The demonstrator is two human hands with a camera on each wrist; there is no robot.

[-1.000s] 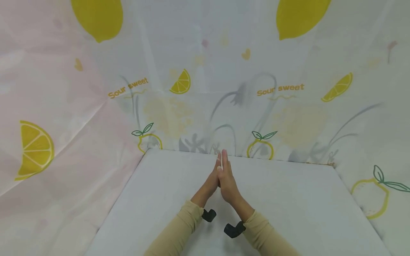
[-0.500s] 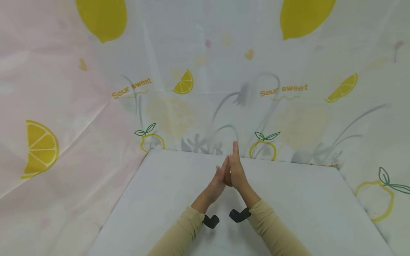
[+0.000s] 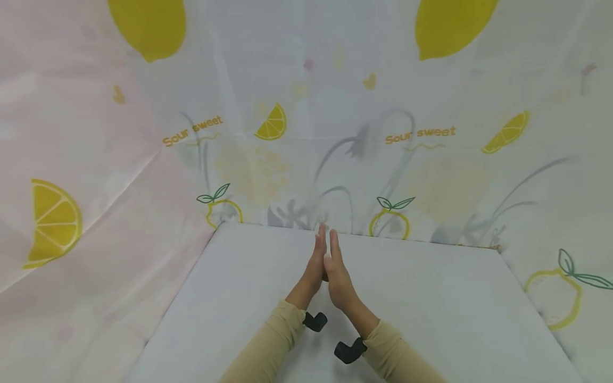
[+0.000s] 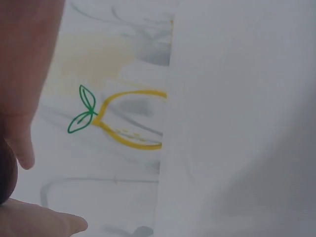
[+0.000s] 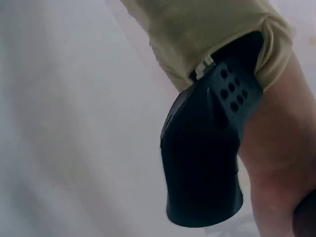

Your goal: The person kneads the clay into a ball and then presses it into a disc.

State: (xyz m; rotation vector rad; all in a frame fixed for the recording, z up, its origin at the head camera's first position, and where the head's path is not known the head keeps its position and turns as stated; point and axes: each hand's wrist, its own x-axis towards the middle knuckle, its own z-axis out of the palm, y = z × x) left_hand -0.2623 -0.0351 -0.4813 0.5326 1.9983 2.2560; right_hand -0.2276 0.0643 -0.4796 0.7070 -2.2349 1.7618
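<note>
My left hand (image 3: 313, 268) and right hand (image 3: 339, 279) stand palm to palm over the table, fingers straight and pointing away. Between the palms is a dark brown, rounded object (image 3: 325, 276), mostly hidden by the hands. Its smooth curved edge shows as a dark brown rounded object (image 4: 7, 173) in the left wrist view, between the right hand (image 4: 24, 64) above and the left hand (image 4: 42, 219) below. In the right wrist view, the left wrist (image 5: 279, 148) fills the right side, with part of the dark rounded object (image 5: 307, 217) at the corner.
A white table (image 3: 215, 298) lies under the hands. Behind it hangs a lemon-print cloth (image 3: 306, 117), which also covers both sides. Black wrist cameras, the left one (image 3: 315, 322) and the right one (image 3: 349, 351), stick out below beige sleeves (image 3: 263, 346).
Half a second ago the right hand slid forward past the left, baring more of the brown object. Now it has drawn back and the left hand has moved forward, fingertips nearly level.
</note>
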